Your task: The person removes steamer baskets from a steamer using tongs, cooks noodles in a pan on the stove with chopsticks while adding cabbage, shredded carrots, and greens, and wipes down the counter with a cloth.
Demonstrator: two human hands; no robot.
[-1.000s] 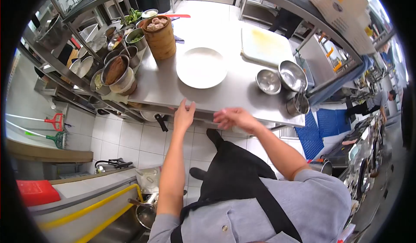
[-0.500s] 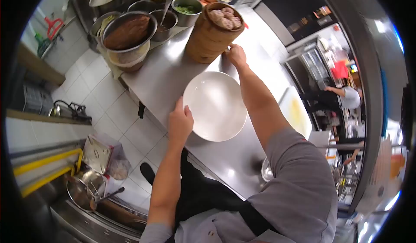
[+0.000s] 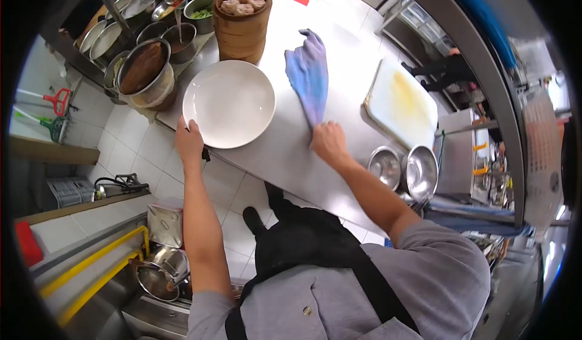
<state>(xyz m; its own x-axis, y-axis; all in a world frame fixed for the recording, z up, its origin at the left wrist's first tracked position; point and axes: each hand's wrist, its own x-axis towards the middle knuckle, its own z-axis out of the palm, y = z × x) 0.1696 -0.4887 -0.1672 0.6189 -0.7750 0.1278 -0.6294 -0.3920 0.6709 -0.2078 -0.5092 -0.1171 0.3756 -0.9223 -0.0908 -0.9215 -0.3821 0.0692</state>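
My left hand (image 3: 190,140) grips the near left rim of a wide white plate (image 3: 230,104), its thumb on top. The plate is bare and sits over the left part of the steel table (image 3: 285,158). In my right hand (image 3: 329,141) is the end of a blue and purple cloth (image 3: 310,76), which spreads away from my fist over the table. Just behind the plate stands a stack of bamboo steamers (image 3: 241,37), with several pale pink dumplings (image 3: 244,3) in the top one.
On the right lies a white cutting board (image 3: 403,103) with a yellow stain. Two metal bowls, one of them here (image 3: 421,173), stand near it. Metal pots of ingredients, including a large meat-filled bowl (image 3: 142,73), crowd the back left. Another person (image 3: 445,70) is far off at right.
My right hand has left the steamer's side and moved right and nearer; it now holds the cloth. My left hand still holds the plate. The whole view has swung round.
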